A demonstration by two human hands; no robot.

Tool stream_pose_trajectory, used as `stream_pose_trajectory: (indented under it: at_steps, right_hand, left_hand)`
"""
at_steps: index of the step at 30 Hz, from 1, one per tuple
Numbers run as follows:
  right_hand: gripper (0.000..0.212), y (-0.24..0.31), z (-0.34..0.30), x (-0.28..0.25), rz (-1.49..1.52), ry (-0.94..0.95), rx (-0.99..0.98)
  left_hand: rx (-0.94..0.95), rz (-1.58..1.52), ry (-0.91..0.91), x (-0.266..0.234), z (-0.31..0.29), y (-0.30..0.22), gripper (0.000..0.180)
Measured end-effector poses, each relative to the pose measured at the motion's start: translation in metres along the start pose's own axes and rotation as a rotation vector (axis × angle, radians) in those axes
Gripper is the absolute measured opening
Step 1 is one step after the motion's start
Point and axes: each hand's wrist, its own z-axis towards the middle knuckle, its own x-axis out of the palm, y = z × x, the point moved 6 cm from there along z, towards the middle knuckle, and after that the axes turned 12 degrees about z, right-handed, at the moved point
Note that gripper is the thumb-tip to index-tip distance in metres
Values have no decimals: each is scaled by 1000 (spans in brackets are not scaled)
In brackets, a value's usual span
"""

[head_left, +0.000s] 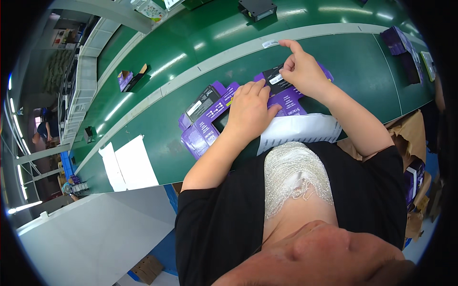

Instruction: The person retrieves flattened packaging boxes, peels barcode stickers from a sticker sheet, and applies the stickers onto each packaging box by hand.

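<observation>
Flat, unfolded purple-and-black cartons (210, 114) lie on the green bench in front of me. My left hand (250, 107) rests palm down on them, fingers stretched out. Above their right part is my right hand (305, 71), index finger extended and the other fingers partly curled. A small white label (270, 44) shows right by that index fingertip; whether it touches the finger I cannot tell. Another white label (275, 79) sits on the black panel of the carton below this hand. Between my forearms a white sheet with printed rows (300, 128) curves over the bench's near edge.
White papers (129, 164) lie to the left. Beyond a pale rail (229, 52) runs a green belt-like surface with an opened purple carton (126, 81) and a black box (257, 9). Purple cartons (400, 45) stand at far right; brown paper packaging (412, 138) is below them.
</observation>
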Motion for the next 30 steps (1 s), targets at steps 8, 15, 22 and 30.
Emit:
stream_pose_trajectory:
  at_steps: [8, 15, 22, 30]
  right_hand:
    - [66, 0, -1, 1, -39, -9, -4]
    - [63, -8, 1, -3, -50, 9, -25]
    - [60, -17, 3, -6, -38, 55, -71]
    - [57, -20, 5, -9, -102, 58, -90]
  left_hand:
    - [9, -5, 16, -2, 2, -2, 52]
    - [52, 163, 134, 1, 7, -6, 51]
    - [98, 148, 122, 0, 11, -8, 51]
    - [93, 156, 175, 4, 30, -16, 49]
